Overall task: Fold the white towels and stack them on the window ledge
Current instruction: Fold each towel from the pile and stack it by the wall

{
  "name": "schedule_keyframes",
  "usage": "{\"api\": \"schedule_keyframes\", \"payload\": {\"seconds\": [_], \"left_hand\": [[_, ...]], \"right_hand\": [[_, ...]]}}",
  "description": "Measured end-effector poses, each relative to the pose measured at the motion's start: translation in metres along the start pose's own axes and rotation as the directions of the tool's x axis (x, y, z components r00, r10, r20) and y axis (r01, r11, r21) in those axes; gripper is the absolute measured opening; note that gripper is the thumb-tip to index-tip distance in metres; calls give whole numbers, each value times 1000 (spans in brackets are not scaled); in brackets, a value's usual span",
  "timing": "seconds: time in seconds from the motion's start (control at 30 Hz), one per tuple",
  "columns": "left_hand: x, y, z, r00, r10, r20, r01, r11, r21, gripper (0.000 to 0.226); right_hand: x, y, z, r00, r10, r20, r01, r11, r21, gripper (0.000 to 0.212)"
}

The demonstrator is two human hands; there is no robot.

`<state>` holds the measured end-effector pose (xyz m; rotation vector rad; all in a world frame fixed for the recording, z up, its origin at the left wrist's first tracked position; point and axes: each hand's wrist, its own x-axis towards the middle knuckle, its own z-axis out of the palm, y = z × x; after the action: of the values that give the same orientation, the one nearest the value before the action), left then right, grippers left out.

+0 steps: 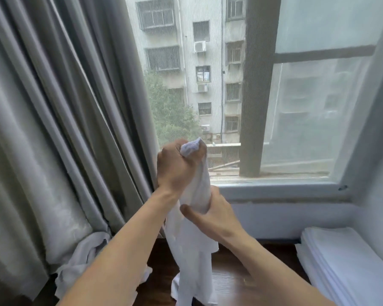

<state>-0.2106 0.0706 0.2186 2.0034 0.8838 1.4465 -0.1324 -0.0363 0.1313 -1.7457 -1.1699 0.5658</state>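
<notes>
Head view: curtain beside towel, perhaps touching.

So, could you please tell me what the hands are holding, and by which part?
One white towel: the left hand grips its top end, and the right hand wraps its bunched middle.

A room in an upper-floor flat: long grey curtains beside a screened window facing an apartment block, with a dark wooden window ledge below.

left hand fists the white towel's top; right hand wraps it lower.
</notes>
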Motion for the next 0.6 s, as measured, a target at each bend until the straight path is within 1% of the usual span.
{"api": "schedule_keyframes", "payload": {"seconds": [0.07,0.1,0.13,0.2,0.23,0.27,0.3,0.33,0.4,0.47,0.53,0.6], "left_hand": [[10,0,-5,999,27,37,-28,999,36,55],[16,-2,-7,997,8,74,-9,1000,3,58],[21,-4,-8,993,-28,117,37,997,-69,62],[31,-7,-13,978,-106,177,150,955,-257,63],[35,-10,-17,975,-124,183,178,932,-317,60],[38,-15,-21,975,-127,180,182,924,-337,56],[41,-20,-27,975,-121,184,178,926,-332,53],[44,-26,-33,973,-116,198,177,929,-324,54],[47,-36,-46,963,-94,254,174,934,-313,65],[47,-45,-60,955,-60,292,146,948,-284,71],[46,-56,-72,953,-55,296,142,949,-280,66],[46,-68,-83,942,-99,321,207,924,-322,54]], "right_hand": [[6,-8,2,999,23,-39,-25,999,-48,59],[9,-12,0,998,40,-53,-43,998,-54,54],[14,-15,-3,996,58,-74,-63,996,-56,48],[23,-18,-13,986,94,-138,-104,992,-68,33],[28,-17,-21,978,106,-178,-122,989,-85,23],[33,-16,-29,970,113,-216,-140,984,-115,11],[36,-14,-39,964,105,-243,-143,979,-146,9],[38,-11,-48,961,90,-263,-140,974,-177,20],[41,-7,-66,950,72,-303,-140,968,-210,32],[44,-6,-80,932,54,-359,-153,955,-254,33],[47,-7,-91,907,34,-421,-173,939,-298,32],[50,-11,-99,894,19,-448,-155,950,-270,26]]}}
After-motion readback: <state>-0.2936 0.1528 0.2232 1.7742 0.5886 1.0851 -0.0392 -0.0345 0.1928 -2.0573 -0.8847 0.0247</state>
